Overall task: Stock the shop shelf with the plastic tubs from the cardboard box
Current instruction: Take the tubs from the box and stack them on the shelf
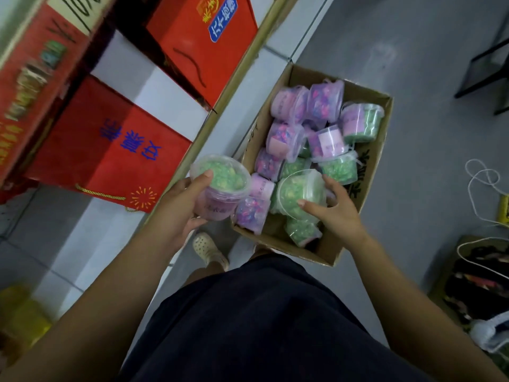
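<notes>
Left hand (pixel 181 208): grips the lifted tub (pixel 220 186), a clear plastic tub of green pieces with a pink label on its side. The tub is tilted, with its lid toward the camera.
Left fingers (pixel 206 175): one tip lies on the lid's rim and another shows curled in below the tub's base. They are clamped on the tub, not spread.
Lifted tub's place: clear of the cardboard box (pixel 289 252), over its near left corner and just beside the front edge of the shop shelf (pixel 237 78).
Right hand (pixel 334 209): down in the box, on the boxed green tub (pixel 298 193), which lies tilted on top of others.
Right fingers (pixel 327 180): wide apart and curved. The thumb presses the clear lid and the rest wrap the tub's far side, so the tub sits between thumb and fingers.
Other tubs (pixel 325 102): heaped in the box, several on their sides. Some hold purple-pink filling and some green, and most carry pink labels.
Box: open-topped, on the grey floor (pixel 413 64), close beside the shelf.
Shelf: white boards with red gift bags (pixel 110 150) on them, blue characters on their faces.
Below: a pale shoe (pixel 209 249) is on the floor near the box's near corner, and a white cord (pixel 482 183) lies well off to the right.
</notes>
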The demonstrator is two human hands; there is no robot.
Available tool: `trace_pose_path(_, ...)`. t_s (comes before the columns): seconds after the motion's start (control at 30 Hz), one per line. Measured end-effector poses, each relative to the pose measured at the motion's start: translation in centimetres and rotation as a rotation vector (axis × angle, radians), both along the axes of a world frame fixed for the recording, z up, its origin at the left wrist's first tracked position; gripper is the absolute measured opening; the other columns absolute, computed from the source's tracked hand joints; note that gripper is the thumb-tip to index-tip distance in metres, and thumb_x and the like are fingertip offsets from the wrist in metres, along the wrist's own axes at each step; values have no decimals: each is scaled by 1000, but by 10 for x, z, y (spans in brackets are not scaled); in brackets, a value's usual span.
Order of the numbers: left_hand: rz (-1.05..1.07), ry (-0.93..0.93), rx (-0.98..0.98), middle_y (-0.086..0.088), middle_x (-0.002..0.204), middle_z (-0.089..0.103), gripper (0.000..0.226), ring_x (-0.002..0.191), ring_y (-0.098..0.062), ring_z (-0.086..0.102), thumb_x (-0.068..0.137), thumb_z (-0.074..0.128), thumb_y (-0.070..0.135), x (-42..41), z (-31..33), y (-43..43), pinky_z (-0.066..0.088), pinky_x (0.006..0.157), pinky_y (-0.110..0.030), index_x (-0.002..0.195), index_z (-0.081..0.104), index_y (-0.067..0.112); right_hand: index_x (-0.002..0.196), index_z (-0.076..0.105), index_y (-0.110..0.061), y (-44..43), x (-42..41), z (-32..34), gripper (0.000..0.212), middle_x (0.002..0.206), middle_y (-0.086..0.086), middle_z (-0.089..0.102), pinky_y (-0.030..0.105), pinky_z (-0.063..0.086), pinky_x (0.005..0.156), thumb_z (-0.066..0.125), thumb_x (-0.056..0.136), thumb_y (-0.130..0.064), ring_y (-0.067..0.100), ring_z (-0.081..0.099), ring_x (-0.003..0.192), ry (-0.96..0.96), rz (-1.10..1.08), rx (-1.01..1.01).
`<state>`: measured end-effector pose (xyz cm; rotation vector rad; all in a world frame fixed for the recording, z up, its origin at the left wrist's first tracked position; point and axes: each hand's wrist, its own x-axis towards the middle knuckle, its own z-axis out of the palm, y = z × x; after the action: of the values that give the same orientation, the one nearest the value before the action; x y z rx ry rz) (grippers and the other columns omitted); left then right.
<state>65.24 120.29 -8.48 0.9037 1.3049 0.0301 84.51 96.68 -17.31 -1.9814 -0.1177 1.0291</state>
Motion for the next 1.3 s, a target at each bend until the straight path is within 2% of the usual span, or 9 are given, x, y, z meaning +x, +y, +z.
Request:
trace_pose_path(0.07, 9, -95, 19, 9, 102, 78, 36, 109, -19, 70, 87, 69, 42, 1, 23, 5, 55, 94, -48, 118, 66, 24, 139, 46, -41, 18, 2, 34, 79, 127, -31, 49, 12, 51, 86, 88, 72, -39, -8, 52, 114, -61, -10, 94)
trace_pose_path(0.17, 67, -253, 49, -2, 107, 76, 48, 110, -28, 70, 80, 71, 40, -6, 58, 15, 56, 91, -51, 116, 65, 9, 141, 43, -39, 52, -1, 88, 75, 129, -29, 48, 2, 47, 73, 83, 78, -36, -18, 51, 106, -166, -14, 217)
trace_pose_path(0.33, 93, -506, 145, -17, 129, 66, 55, 119, -35, 64, 89, 68, 31, -39, 117, 39, 58, 86, -48, 131, 56, -1, 144, 42, -43, 110, -27, 166, 80, 143, -24, 46, 19, 46, 99, 83, 75, -46, -11, 46, 125, -390, 22, 383)
trace_pose_path(0.5, 144, -694, 290, -18, 137, 61, 67, 127, -35, 58, 86, 71, 38, -97, 168, 65, 56, 93, -46, 139, 51, 3, 142, 46, -37, 167, -76, 230, 81, 143, -17, 47, 11, 46, 96, 85, 72, -47, -8, 46, 126, -529, 98, 573)
trace_pose_path(0.63, 264, -744, 425, -19, 135, 61, 60, 127, -38, 58, 92, 63, 38, -149, 199, 82, 45, 105, -59, 137, 51, 0, 141, 48, -24, 212, -118, 267, 82, 138, -14, 53, 12, 47, 95, 83, 70, -43, -8, 52, 122, -621, 173, 737)
trace_pose_path(0.77, 412, -674, 570, -16, 129, 66, 64, 120, -39, 62, 83, 76, 42, -204, 221, 95, 47, 101, -61, 130, 56, 4, 140, 50, -25, 258, -161, 291, 82, 141, -12, 52, 27, 44, 108, 78, 68, -54, -2, 48, 129, -678, 325, 829)
trace_pose_path(1.1, 740, -342, 824, 9, 85, 74, 33, 86, -12, 73, 92, 63, 45, -322, 206, 108, 59, 78, -39, 112, 64, 18, 130, 53, -44, 349, -274, 296, 74, 142, -20, 47, 27, 35, 112, 79, 62, -61, 4, 42, 136, -688, 748, 861)
trace_pose_path(1.2, 764, -271, 808, 5, 106, 74, 54, 97, -15, 73, 85, 66, 58, -339, 200, 118, 61, 70, -32, 124, 61, 22, 133, 53, -37, 366, -295, 291, 78, 144, -16, 44, 28, 35, 113, 84, 64, -57, 5, 40, 136, -739, 844, 851)
trace_pose_path(1.3, 801, -237, 743, 4, 119, 72, 65, 106, -17, 71, 71, 66, 70, -353, 192, 129, 61, 82, -41, 122, 64, 30, 136, 53, -31, 378, -308, 286, 82, 146, -11, 42, 24, 33, 113, 86, 64, -55, 8, 39, 137, -799, 932, 826)
